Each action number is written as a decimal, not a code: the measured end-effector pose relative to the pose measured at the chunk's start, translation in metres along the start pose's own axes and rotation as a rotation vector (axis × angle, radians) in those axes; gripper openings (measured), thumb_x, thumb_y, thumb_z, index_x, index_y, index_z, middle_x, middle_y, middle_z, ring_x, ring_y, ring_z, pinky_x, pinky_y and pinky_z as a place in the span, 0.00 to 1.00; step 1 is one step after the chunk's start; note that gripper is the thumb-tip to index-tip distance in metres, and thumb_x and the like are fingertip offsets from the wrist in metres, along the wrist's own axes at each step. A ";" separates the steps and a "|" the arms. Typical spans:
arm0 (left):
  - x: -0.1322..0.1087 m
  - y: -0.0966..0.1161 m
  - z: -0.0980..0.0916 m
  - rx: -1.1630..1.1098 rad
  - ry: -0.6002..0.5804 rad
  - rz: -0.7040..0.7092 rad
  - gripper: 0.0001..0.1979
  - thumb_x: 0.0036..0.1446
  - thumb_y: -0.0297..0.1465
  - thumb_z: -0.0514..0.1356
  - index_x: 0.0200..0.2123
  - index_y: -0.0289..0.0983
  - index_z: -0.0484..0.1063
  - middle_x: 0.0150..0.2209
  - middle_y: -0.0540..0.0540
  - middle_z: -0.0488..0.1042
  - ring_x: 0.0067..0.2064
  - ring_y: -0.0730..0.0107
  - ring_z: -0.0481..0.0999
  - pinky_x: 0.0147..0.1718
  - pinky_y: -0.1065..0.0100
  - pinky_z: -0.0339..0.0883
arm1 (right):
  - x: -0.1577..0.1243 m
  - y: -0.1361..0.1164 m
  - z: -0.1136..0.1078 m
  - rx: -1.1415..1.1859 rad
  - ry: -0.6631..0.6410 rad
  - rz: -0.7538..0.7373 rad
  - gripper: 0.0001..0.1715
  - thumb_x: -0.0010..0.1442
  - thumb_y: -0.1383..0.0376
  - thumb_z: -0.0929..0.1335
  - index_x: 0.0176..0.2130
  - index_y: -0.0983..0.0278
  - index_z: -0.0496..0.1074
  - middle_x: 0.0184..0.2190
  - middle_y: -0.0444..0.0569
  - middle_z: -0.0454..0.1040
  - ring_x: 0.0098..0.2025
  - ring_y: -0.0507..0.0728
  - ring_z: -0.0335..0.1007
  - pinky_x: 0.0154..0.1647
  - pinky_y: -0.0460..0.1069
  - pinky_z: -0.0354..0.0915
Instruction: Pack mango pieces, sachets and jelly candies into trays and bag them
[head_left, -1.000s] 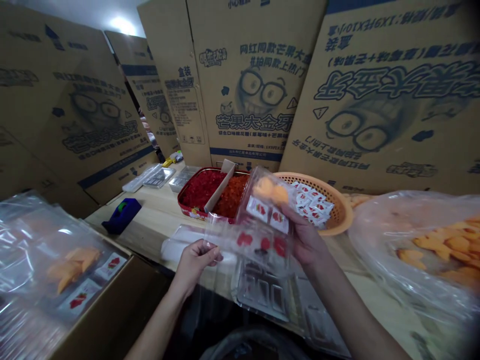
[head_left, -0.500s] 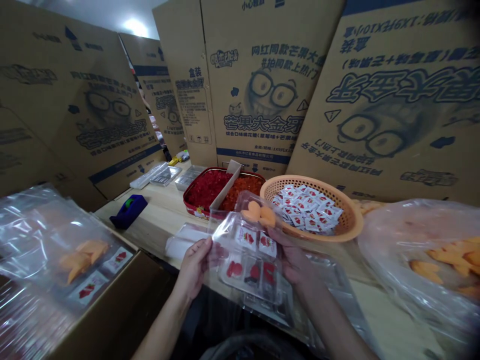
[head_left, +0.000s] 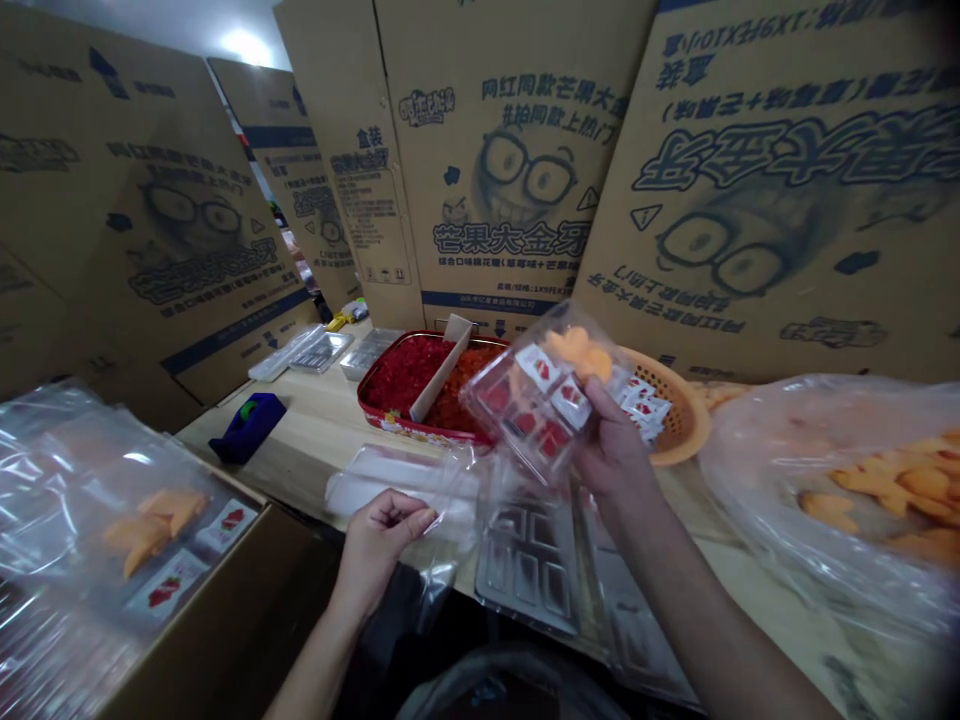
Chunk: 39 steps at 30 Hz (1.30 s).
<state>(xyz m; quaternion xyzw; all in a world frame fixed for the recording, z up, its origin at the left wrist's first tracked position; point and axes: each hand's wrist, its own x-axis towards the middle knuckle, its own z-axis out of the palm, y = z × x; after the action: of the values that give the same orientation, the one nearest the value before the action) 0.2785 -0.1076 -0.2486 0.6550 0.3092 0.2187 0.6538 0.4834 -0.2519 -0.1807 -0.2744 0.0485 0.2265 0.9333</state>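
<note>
My right hand (head_left: 611,440) grips the right edge of a filled clear plastic tray (head_left: 517,400), raised and tilted over the table. Its compartments hold orange pieces, two white sachets with red print, and red pieces. My left hand (head_left: 390,535) pinches the edge of a clear plastic bag (head_left: 454,500), which hangs limp below and left of the tray. Tray and bag are apart, or nearly so. Beneath them lie clear molded trays (head_left: 529,550) without contents.
A red tin (head_left: 397,425) with red and orange bits, an orange basket (head_left: 694,425) of sachets and a blue tape dispenser (head_left: 247,430) stand behind. An open carton (head_left: 217,590) holds bagged trays at left; a large bag (head_left: 757,470) of orange pieces lies right.
The filled tray has risen and tilted in my right hand, away from the bag. My left hand has moved slightly down with the bag. More of the trays below shows.
</note>
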 end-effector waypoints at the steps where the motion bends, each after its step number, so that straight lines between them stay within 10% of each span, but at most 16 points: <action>1: -0.001 0.001 0.001 -0.012 -0.017 -0.019 0.12 0.37 0.35 0.68 0.23 0.33 0.73 0.22 0.48 0.75 0.26 0.73 0.72 0.28 0.72 0.65 | 0.001 0.001 0.009 0.005 -0.023 -0.032 0.06 0.55 0.69 0.65 0.34 0.62 0.72 0.28 0.42 0.77 0.33 0.52 0.74 0.42 0.51 0.71; 7: -0.007 0.007 0.004 -0.143 -0.106 -0.132 0.14 0.33 0.35 0.70 0.21 0.33 0.71 0.22 0.45 0.77 0.26 0.71 0.74 0.28 0.71 0.66 | 0.001 0.026 0.036 -0.008 -0.200 -0.090 0.08 0.54 0.68 0.66 0.37 0.61 0.70 0.31 0.41 0.76 0.38 0.51 0.73 0.46 0.50 0.68; 21: -0.007 0.005 0.001 -0.313 -0.158 -0.219 0.16 0.32 0.36 0.70 0.22 0.33 0.71 0.23 0.46 0.76 0.28 0.68 0.76 0.35 0.65 0.69 | 0.007 0.042 0.019 0.011 -0.167 -0.194 0.10 0.49 0.70 0.69 0.35 0.63 0.71 0.31 0.41 0.77 0.34 0.49 0.72 0.43 0.47 0.68; 32: -0.008 0.005 0.001 -0.424 0.037 -0.175 0.13 0.42 0.37 0.66 0.25 0.33 0.69 0.29 0.47 0.77 0.32 0.66 0.77 0.30 0.69 0.69 | -0.003 0.039 0.002 -0.105 -0.233 -0.034 0.11 0.46 0.70 0.71 0.34 0.62 0.72 0.29 0.41 0.77 0.30 0.51 0.72 0.37 0.47 0.70; 39: -0.006 0.010 0.003 -0.318 -0.095 -0.131 0.16 0.44 0.36 0.65 0.37 0.36 0.71 0.28 0.48 0.77 0.29 0.69 0.76 0.32 0.68 0.69 | -0.007 0.038 -0.002 -0.204 -0.298 0.034 0.13 0.40 0.69 0.73 0.31 0.63 0.72 0.26 0.43 0.77 0.27 0.51 0.72 0.33 0.46 0.69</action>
<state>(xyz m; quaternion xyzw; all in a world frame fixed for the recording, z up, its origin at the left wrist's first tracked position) 0.2773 -0.1133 -0.2383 0.5312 0.2815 0.1906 0.7761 0.4595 -0.2270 -0.1992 -0.3304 -0.1093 0.2840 0.8934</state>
